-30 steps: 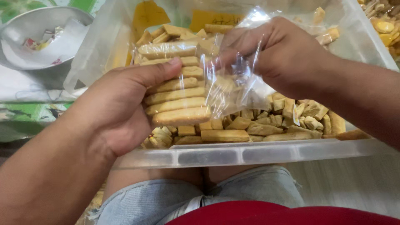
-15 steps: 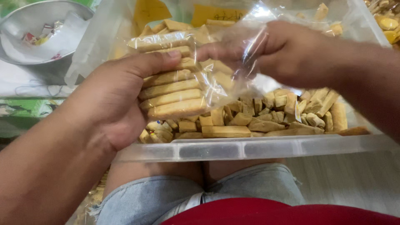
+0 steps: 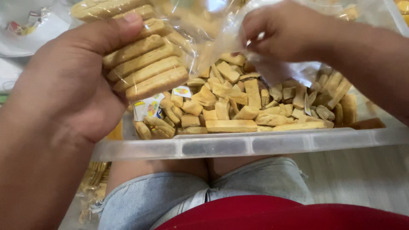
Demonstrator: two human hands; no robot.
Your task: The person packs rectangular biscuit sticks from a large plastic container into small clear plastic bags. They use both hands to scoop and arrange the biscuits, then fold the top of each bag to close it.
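Note:
My left hand (image 3: 72, 81) grips a stack of long tan biscuits (image 3: 142, 64) wrapped in a clear plastic bag (image 3: 204, 42), thumb pressed on top of the stack. My right hand (image 3: 289, 30) pinches the loose open end of the same bag, above the bin. Below both hands sits a clear plastic bin (image 3: 255, 145) filled with several loose biscuits (image 3: 238, 106) and small printed paper slips (image 3: 149, 106).
A white bowl (image 3: 25, 25) with small wrappers lies at the upper left. My knees in denim shorts (image 3: 204, 191) show under the bin, with a red shirt hem below. A packet of biscuits (image 3: 93, 179) lies on the floor at the left.
Both hands with the bagged biscuits have risen in the view and come closer. My right hand has shifted along the bag's loose end.

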